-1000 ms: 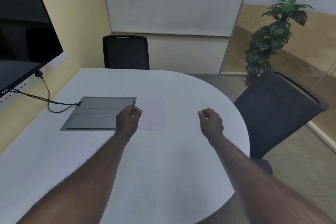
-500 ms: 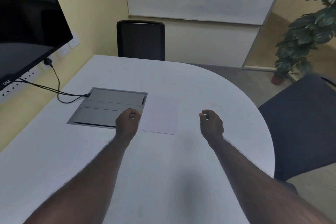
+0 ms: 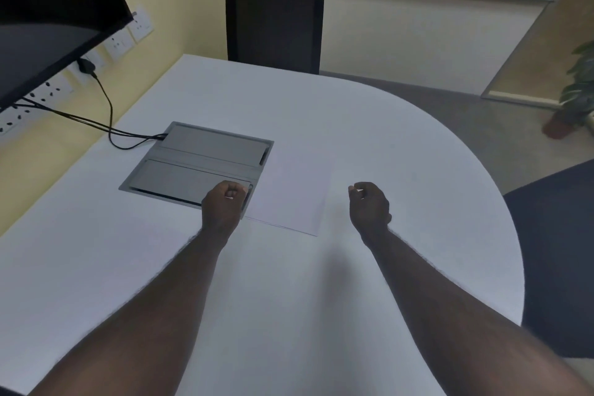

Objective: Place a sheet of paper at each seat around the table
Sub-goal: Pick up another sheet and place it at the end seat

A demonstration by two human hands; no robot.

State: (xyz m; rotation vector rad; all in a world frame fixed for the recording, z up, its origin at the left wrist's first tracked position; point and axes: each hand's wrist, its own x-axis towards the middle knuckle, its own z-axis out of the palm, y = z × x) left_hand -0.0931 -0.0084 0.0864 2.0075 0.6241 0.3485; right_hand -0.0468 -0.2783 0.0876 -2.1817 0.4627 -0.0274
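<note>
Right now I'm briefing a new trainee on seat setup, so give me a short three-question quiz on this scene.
1. True or false: the white paper stack lies right of the grey metal cable hatch.
2. Which holds paper: left hand, right hand, or neither?
3. Fill in: the black mesh chair stands at the white table's ____ edge.

Key: 1 true; 2 neither; 3 far.
</note>
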